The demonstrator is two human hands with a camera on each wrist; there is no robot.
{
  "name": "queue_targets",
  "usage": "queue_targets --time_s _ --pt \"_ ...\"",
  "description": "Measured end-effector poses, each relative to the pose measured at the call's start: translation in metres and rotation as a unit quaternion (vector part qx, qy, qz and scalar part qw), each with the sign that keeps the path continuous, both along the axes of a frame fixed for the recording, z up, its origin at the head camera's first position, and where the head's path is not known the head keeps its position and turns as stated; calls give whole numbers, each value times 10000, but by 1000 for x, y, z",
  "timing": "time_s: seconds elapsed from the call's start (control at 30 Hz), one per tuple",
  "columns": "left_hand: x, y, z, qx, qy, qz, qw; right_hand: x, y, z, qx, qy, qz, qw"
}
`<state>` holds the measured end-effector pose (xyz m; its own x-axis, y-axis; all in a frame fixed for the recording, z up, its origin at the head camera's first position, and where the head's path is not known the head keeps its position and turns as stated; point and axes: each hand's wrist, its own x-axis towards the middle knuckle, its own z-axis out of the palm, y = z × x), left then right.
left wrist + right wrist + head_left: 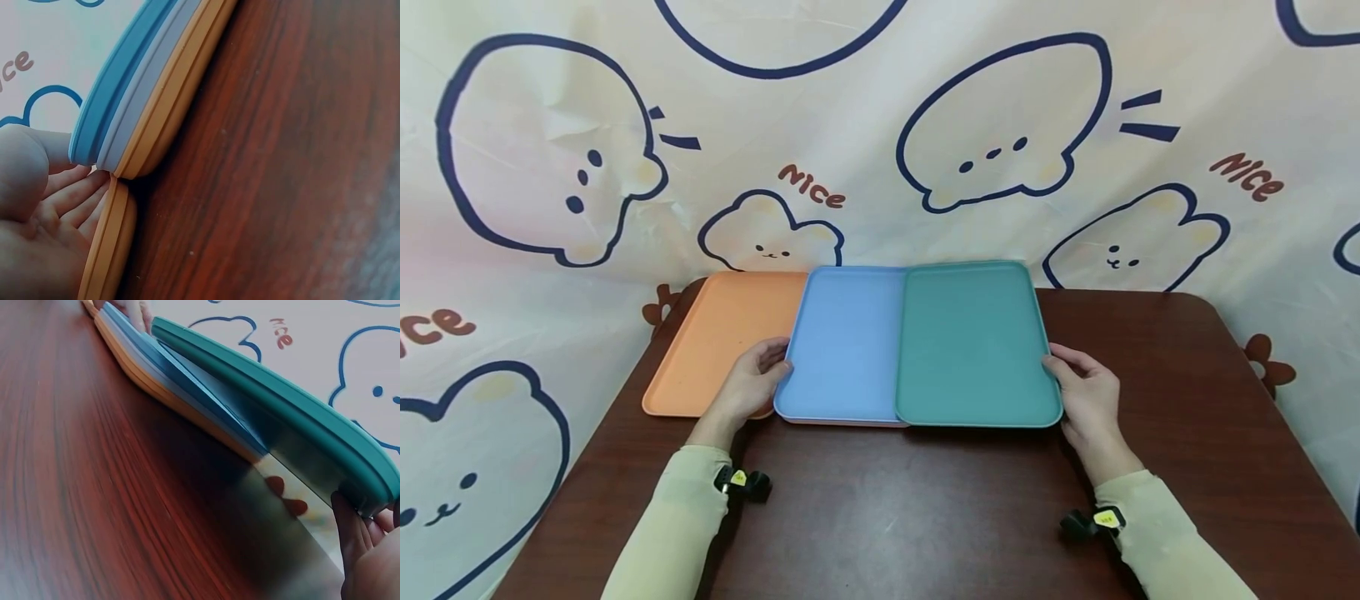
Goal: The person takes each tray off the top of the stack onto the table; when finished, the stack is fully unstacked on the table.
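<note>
A green tray [973,346] is held by its right edge in my right hand [1088,398], thumb at the rim and fingers beneath. That side is raised above the table, and the tray's left side overlaps the blue tray [842,346]. Under the blue tray lie a lilac tray [128,119] and an orange tray [178,94], stacked. At the stack's left edge, my left hand [756,379] grips it, thumb against the blue rim and fingers lower down by the edges. A further orange tray [715,350] lies flat at the left, partly beneath the stack.
The brown wooden table [887,517] extends in front of the trays and to the right. Behind it hangs a pale cloth [865,125] printed with bear outlines. Each wrist carries a small black camera, such as the left wrist camera [747,483].
</note>
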<state>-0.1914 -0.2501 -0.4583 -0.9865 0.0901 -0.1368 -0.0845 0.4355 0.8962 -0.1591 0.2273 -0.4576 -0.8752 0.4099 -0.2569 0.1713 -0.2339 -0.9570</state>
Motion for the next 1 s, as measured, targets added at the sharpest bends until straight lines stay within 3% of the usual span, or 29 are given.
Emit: queue_targets --time_s 0.33,0.7,0.87,1.0 --pt "-1 -1 -2 -60 95 8 9999 6 36 3 -251 -33 -75 9997" --pt "1 -2 -4 -49 185 45 9998 1 42 -7 132 -188 41 9997" --pt "0 -1 -4 -97 248 42 9996 -4 39 -12 726 -393 186 9964" --pt "0 -1 -4 -129 242 49 9996 -5 39 -14 1854 -557 676 9787"
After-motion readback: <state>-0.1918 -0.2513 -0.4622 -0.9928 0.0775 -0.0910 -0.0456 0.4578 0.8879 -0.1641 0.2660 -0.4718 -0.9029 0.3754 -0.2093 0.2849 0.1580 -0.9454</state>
